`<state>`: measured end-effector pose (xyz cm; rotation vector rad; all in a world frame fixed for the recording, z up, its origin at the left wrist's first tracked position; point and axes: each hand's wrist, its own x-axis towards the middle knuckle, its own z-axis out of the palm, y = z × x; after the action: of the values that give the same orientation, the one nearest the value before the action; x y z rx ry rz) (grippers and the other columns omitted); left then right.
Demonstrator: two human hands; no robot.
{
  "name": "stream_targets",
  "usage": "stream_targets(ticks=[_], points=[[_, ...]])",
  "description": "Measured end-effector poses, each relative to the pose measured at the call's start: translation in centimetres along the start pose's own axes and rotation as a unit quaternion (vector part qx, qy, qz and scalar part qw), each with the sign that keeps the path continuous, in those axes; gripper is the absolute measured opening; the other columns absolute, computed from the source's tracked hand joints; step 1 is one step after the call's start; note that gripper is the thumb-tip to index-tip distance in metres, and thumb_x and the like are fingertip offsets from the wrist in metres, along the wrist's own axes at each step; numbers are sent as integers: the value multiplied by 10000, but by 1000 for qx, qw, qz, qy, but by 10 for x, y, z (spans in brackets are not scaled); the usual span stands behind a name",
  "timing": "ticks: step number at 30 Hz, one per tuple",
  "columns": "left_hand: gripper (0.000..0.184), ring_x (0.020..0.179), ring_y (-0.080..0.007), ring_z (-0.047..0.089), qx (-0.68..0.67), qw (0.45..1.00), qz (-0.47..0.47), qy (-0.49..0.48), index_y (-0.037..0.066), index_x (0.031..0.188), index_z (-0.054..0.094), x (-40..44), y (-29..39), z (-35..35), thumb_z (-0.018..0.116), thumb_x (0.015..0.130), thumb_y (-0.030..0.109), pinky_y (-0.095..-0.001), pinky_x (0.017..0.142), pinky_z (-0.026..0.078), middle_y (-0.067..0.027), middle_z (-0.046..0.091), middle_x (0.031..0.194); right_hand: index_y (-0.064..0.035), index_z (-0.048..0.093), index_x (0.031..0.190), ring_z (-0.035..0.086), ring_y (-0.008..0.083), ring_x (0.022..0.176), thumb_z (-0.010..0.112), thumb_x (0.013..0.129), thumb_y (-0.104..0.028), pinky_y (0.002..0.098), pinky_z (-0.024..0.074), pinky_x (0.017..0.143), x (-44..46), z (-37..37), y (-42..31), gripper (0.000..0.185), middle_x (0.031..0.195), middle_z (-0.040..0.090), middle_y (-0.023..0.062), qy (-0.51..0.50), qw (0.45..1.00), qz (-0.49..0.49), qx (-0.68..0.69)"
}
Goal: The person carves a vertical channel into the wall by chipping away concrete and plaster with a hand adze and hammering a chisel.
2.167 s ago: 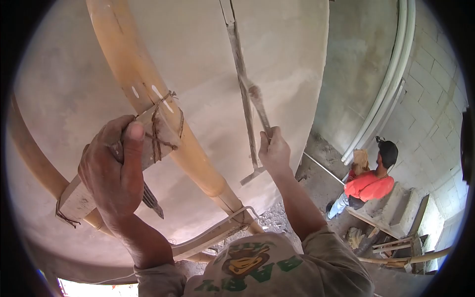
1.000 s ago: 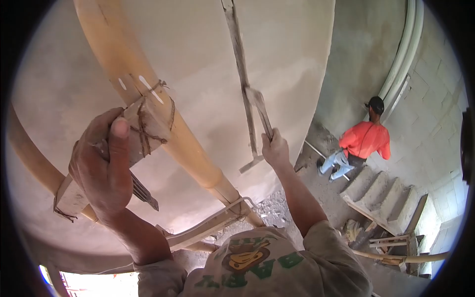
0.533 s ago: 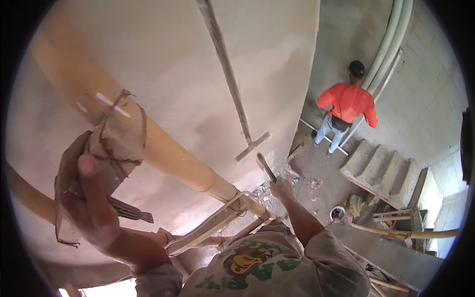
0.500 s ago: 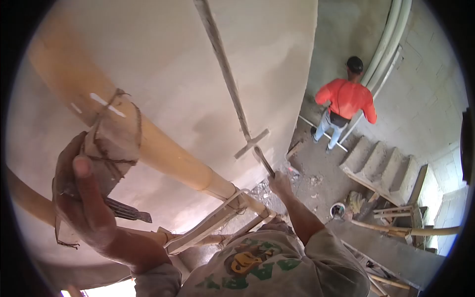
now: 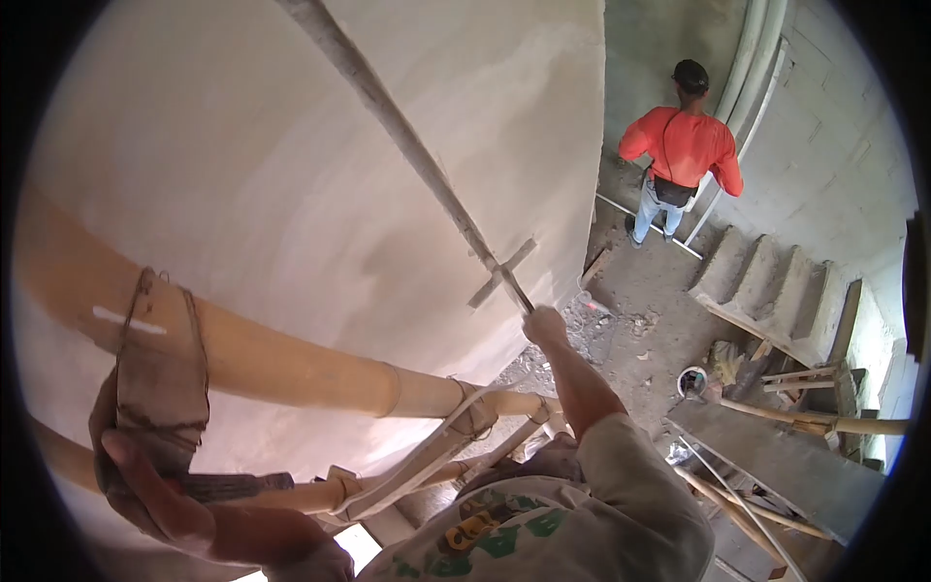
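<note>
At the lower left, my left hand [image 5: 160, 504] is curled round a wooden block [image 5: 163, 393] that wire ties to a thick bamboo pole [image 5: 301, 373]. Its thumb shows in front, while most fingers are hidden behind the wood. A short grey bar [image 5: 238, 485] sticks out beside this hand; whether I hold it cannot be seen. My right hand [image 5: 545, 327] is closed round a thin handle [image 5: 519, 293] by the plastered wall [image 5: 436, 107]. At the handle's far end is a short crosspiece [image 5: 519, 257]. A long narrow strip [image 5: 388, 126] runs up from there; I cannot tell whether they are joined.
Poles and slats lashed together [image 5: 417, 461] lie just below me. Far down, a person in a red top [image 5: 684, 145] stands by white pipes [image 5: 747, 87]. Concrete steps [image 5: 766, 291], a bucket [image 5: 691, 381], a board [image 5: 776, 466] and rubble [image 5: 630, 325] are to the right.
My view has shifted, so the bamboo and left hand appear lower and further left. The long strip looks more slanted. Both hands keep their holds; the person in red remains by the pipes.
</note>
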<state>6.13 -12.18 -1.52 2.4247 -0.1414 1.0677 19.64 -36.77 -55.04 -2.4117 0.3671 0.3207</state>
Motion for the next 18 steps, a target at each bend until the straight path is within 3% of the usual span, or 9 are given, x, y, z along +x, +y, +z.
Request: stream_targets(ticks=[1, 4, 5, 8, 9, 10, 11, 14, 18], points=[[540, 1078, -267, 544, 23, 1000, 12, -16, -108, 1205, 541, 0, -6, -14, 355, 1001, 356, -347, 947, 394, -196, 577, 1160, -29, 668, 1001, 656, 386, 906, 570, 848, -298, 466, 528, 780, 5, 38, 42, 325, 912, 683, 190, -106, 990, -29, -90], [531, 1103, -269, 538, -13, 999, 6, 50, -102, 1196, 552, 7, -16, -4, 381, 993, 358, -349, 964, 388, -203, 570, 1195, -26, 649, 1015, 629, 360, 1023, 542, 837, -301, 470, 479, 891, -71, 19, 37, 345, 1066, 637, 252, -67, 982, 168, 55], [528, 1113, -270, 535, -39, 996, -14, 78, -98, 1192, 557, 2, -19, 0, 389, 990, 360, -350, 970, 386, -207, 568, 1206, -18, 644, 1017, 637, 364, 1000, 538, 836, -295, 472, 485, 879, -82, 22, 39, 347, 1035, 642, 258, -58, 980, 182, 58], [525, 1131, -273, 530, 99, 965, -110, 217, -81, 1200, 564, -5, -36, 3, 413, 980, 372, -358, 988, 374, -215, 566, 1223, 7, 631, 1017, 663, 370, 894, 526, 836, -274, 469, 513, 810, -110, 48, 55, 350, 927, 656, 267, -39, 971, 221, 81], [542, 1130, -285, 530, 147, 984, -41, 94, -64, 1222, 560, -5, -25, 1, 435, 973, 401, -369, 990, 373, -217, 566, 1219, 17, 628, 1013, 673, 369, 834, 521, 836, -264, 464, 529, 765, -107, 65, 71, 349, 882, 659, 263, -45, 968, 229, 92], [552, 1125, -279, 533, 88, 994, -26, 62, -66, 1221, 561, -4, -24, 0, 453, 967, 412, -364, 985, 376, -212, 570, 1216, 27, 625, 1009, 684, 368, 774, 517, 836, -255, 459, 544, 720, -105, 80, 85, 348, 838, 663, 258, -51, 965, 235, 102], [562, 1121, -274, 537, 29, 999, -13, 29, -67, 1221, 561, -4, -23, -1, 471, 961, 423, -359, 981, 379, -207, 574, 1214, 47, 621, 969, 661, 326, 569, 524, 831, -248, 421, 544, 552, -111, 86, 90, 340, 696, 646, 215, -31, 959, 243, 143], [547, 1075, -263, 557, -19, 1000, 0, 6, -86, 1178, 580, -1, -15, 7, 467, 963, 404, -341, 947, 397, -199, 603, 1153, 48, 622, 926, 627, 272, 486, 560, 822, -251, 393, 518, 472, -147, 44, 67, 323, 646, 624, 169, -13, 939, 258, 226], [484, 959, -251, 602, 12, 999, 28, 15, -72, 1111, 619, 1, -22, 9, 453, 968, 359, -337, 861, 440, -176, 652, 1025, 31, 608, 876, 619, 253, 532, 590, 832, -236, 378, 469, 496, -166, 7, 41, 271, 615, 597, 144, 115, 967, 115, 194]])
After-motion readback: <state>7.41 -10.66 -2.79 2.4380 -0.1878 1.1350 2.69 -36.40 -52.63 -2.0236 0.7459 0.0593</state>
